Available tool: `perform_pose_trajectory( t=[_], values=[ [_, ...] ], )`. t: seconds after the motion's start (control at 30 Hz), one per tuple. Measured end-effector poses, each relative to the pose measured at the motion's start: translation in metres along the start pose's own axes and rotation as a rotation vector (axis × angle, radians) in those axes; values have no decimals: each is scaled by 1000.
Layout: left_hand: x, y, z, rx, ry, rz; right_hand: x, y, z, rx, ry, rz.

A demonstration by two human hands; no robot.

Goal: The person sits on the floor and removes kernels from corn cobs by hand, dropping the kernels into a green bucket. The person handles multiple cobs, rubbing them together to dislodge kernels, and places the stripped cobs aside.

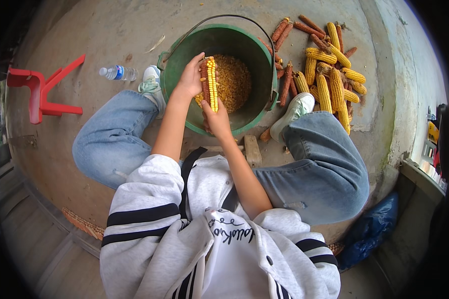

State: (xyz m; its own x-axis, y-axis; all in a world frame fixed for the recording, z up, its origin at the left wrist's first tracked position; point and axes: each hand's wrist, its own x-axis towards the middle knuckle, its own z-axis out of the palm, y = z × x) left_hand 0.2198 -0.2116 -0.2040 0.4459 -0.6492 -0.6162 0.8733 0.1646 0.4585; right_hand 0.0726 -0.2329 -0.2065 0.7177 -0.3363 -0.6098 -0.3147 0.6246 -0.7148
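A partly shelled corn cob [210,84] is held between my two hands over a green bucket [176,93]. Rows of yellow kernels remain along its right side, while the left side shows bare reddish cob. My left hand [191,76] grips its upper part, fingers wrapped behind. Around the lower end, my right hand [217,121] is closed with the thumb against the kernels. Loose corn kernels [234,82] cover the bottom of the bucket. Its wire handle [228,16] arches over the far rim.
Right of the bucket lie whole yellow corn ears [336,89] and bare reddish cobs [286,84]. A plastic water bottle [119,73] lies on the concrete floor at left, near a red plastic stool [41,89]. A blue plastic bag [374,231] sits at lower right.
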Motion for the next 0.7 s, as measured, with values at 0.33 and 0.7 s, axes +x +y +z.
perform_pose_trajectory(
  t=[0.33, 0.7],
  values=[
    [2, 7, -5, 4, 6, -97, -4, -5, 1, -88, -2, -36],
    [12, 5, -10, 29, 29, -128, -3, -3, 1, -125, 28, -53]
  ],
)
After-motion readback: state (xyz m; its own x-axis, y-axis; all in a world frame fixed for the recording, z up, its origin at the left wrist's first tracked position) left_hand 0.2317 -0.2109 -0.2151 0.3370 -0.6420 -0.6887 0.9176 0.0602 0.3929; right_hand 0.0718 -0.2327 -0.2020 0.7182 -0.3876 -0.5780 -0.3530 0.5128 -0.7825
